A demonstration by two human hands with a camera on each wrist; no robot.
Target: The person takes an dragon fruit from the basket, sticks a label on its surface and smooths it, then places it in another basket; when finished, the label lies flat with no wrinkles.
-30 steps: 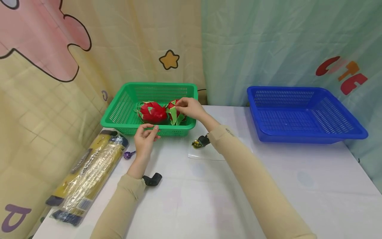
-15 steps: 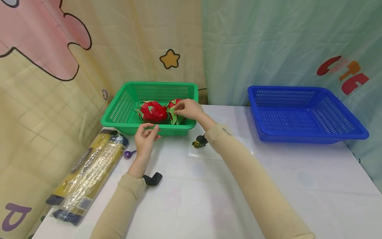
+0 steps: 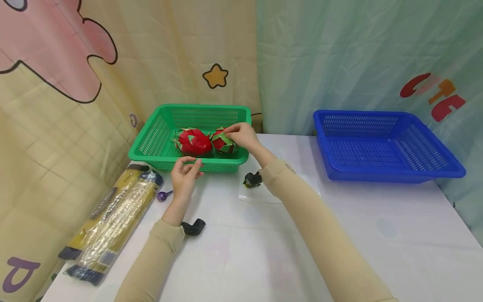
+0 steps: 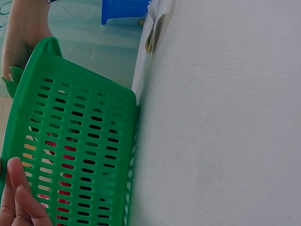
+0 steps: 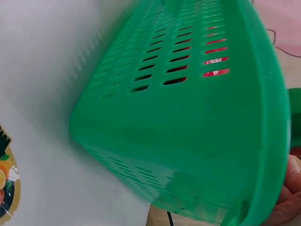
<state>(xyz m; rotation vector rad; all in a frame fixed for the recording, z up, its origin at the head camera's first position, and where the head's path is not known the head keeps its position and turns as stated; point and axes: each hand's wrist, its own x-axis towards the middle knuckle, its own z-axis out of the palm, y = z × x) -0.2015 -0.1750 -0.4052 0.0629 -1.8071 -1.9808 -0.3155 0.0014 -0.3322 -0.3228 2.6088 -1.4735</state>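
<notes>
A green plastic basket (image 3: 151,158) holds two red dragon fruits with green scales. My left hand (image 3: 183,175) grips its front rim near the middle, and its fingers (image 4: 29,207) show against the slotted wall in the left wrist view. Inside the basket, the left dragon fruit (image 3: 193,142) lies on its side. At the right end my right hand (image 3: 243,136) pinches a green scale of the other dragon fruit (image 3: 222,142). In the right wrist view the basket wall hides most of the right hand (image 5: 288,197).
A blue basket (image 3: 396,174) stands at the back right. Two long gold packages (image 3: 113,226) lie on the left, beside a purple-wrapped lollipop (image 3: 162,196). A flat clear plastic piece with a small round sticker (image 5: 7,183) lies before the green basket.
The right dragon fruit has turned under my right hand, so its green scales no longer hang down toward the front rim. My left hand stays on the rim.
</notes>
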